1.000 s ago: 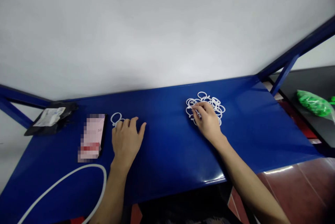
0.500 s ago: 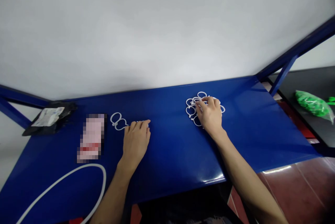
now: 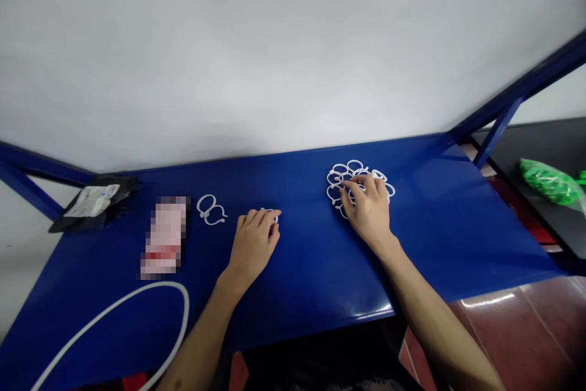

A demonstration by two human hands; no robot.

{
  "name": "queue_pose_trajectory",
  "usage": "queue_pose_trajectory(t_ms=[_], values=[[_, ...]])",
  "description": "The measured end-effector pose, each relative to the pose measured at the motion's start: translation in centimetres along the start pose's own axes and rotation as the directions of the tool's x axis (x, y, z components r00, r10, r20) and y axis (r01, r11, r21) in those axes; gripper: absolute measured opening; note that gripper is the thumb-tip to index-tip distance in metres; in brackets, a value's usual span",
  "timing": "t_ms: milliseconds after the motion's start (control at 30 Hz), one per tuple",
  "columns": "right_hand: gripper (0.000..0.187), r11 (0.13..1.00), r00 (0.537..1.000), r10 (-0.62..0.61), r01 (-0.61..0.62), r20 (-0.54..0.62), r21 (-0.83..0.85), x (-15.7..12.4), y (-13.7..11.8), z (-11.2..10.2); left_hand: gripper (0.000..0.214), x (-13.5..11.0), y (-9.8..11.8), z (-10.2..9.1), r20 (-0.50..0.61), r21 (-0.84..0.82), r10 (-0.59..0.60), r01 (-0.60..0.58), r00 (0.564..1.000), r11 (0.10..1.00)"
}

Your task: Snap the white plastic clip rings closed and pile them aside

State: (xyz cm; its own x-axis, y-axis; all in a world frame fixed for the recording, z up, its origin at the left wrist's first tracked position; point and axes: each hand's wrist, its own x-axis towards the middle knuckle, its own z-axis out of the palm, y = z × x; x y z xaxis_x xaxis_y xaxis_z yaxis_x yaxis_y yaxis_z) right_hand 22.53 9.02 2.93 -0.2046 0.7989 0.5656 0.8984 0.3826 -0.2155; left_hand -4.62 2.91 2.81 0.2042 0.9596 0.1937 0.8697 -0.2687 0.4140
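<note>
My left hand (image 3: 256, 241) is palm down over the blue table, its fingers curled on a white plastic ring (image 3: 271, 214) that shows only partly past the fingertips. Left of it lie two more white rings (image 3: 214, 215), touching each other; one has a gap in its loop. At the right, my right hand (image 3: 368, 202) rests over a cluster of white rings (image 3: 333, 194) with small knobs on them. Its thumb and fingers are apart, and the hand hides part of the cluster.
A pixelated pink rectangular item (image 3: 165, 235) and a black bag with a white label (image 3: 94, 200) lie at the left. A long white loop (image 3: 114, 302) crosses the front left. Blue frame bars (image 3: 499, 129) rise at the sides. A bag of green pieces (image 3: 549, 180) sits on a dark surface at far right.
My left hand has moved right, away from the two loose rings, with a ring under its fingers. My right hand's thumb and fingers have spread over the cluster, showing more rings.
</note>
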Motion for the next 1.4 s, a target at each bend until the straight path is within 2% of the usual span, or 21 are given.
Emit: queue_pose_trajectory(t_ms=[133,200,267,333,400,500,567,633,733,800,867,967,1067,1133,1233,1300,1367,1400], values=[[0.021,0.977,0.995,-0.072,0.056,0.072,0.205,-0.7,-2.3,-0.6,0.027,0.0,1.1,-0.1,0.001,-0.292,0.026,-0.024,1.000,0.956],[0.024,0.929,0.982,-0.137,0.081,0.133,0.362,-1.1,-3.5,-0.8,0.027,-0.1,1.6,-0.1,0.048,-0.471,0.016,0.009,0.999,0.882],[0.028,0.840,0.960,-0.198,0.063,0.196,0.540,-1.5,-4.6,-0.9,0.023,-0.2,1.9,-0.1,0.127,-0.637,-0.001,0.082,0.992,0.767],[0.028,0.717,0.935,-0.223,-0.034,0.275,0.696,-1.8,-5.4,-1.0,0.018,-0.3,1.9,-0.1,0.208,-0.762,-0.009,0.168,0.978,0.626],[0.024,0.600,0.910,-0.204,-0.176,0.362,0.780,-2.1,-5.9,-0.9,0.015,-0.4,1.7,0.1,0.272,-0.835,-0.004,0.238,0.962,0.496],[0.016,0.502,0.872,-0.127,-0.355,0.473,0.789,-2.3,-6.0,-0.7,0.016,-0.5,1.2,0.2,0.322,-0.872,0.005,0.294,0.947,0.392],[0.014,0.473,0.850,-0.084,-0.425,0.520,0.772,-2.4,-5.9,-0.5,0.016,-0.4,1.1,0.3,0.328,-0.868,-0.007,0.304,0.945,0.394],[0.012,0.466,0.848,-0.056,-0.445,0.528,0.765,-2.4,-5.7,-0.4,0.016,-0.3,1.2,0.4,0.285,-0.848,-0.042,0.272,0.958,0.455],[0.008,0.491,0.902,-0.062,-0.344,0.426,0.800,-2.4,-5.5,-0.5,0.018,-0.1,1.5,0.5,0.103,-0.775,-0.147,0.172,0.984,0.608],[0.006,0.523,0.941,-0.117,-0.212,0.316,0.825,-2.4,-5.3,-0.5,0.022,0.0,1.6,0.7,0.060,-0.730,-0.234,0.202,0.970,0.653],[0.008,0.572,0.956,-0.197,-0.068,0.217,0.818,-2.5,-5.2,-0.4,0.029,0.1,1.7,0.8,0.175,-0.730,-0.285,0.319,0.942,0.605],[0.014,0.646,0.937,-0.312,0.089,0.156,0.758,-2.7,-5.0,-0.1,0.040,0.2,1.7,0.8,0.382,-0.765,-0.239,0.450,0.893,0.461],[0.020,0.667,0.922,-0.354,0.130,0.158,0.733,-3.0,-5.0,0.1,0.035,0.2,1.8,0.7,0.423,-0.800,-0.194,0.465,0.885,0.380],[0.025,0.665,0.941,-0.306,0.105,0.142,0.739,-3.2,-5.3,0.1,0.029,0.2,1.8,0.7,0.417,-0.808,-0.187,0.457,0.889,0.372],[0.032,0.611,0.985,-0.097,-0.053,0.140,0.790,-3.4,-6.0,0.1,0.022,0.1,1.8,0.7,0.395,-0.809,-0.187,0.437,0.900,0.393],[0.033,0.508,0.972,0.016,-0.211,0.236,0.835,-3.4,-6.2,0.0,0.020,0.0,2.0,0.7,0.378,-0.800,-0.184,0.420,0.907,0.428],[0.026,0.430,0.936,0.035,-0.330,0.349,0.840,-3.3,-6.3,-0.1,0.021,0.0,2.2,0.6,0.367,-0.789,-0.175,0.406,0.913,0.462],[0.022,0.417,0.923,0.028,-0.360,0.384,0.835,-3.2,-6.2,-0.2,0.022,0.0,2.3,0.6,0.365,-0.783,-0.172,0.402,0.915,0.476]])
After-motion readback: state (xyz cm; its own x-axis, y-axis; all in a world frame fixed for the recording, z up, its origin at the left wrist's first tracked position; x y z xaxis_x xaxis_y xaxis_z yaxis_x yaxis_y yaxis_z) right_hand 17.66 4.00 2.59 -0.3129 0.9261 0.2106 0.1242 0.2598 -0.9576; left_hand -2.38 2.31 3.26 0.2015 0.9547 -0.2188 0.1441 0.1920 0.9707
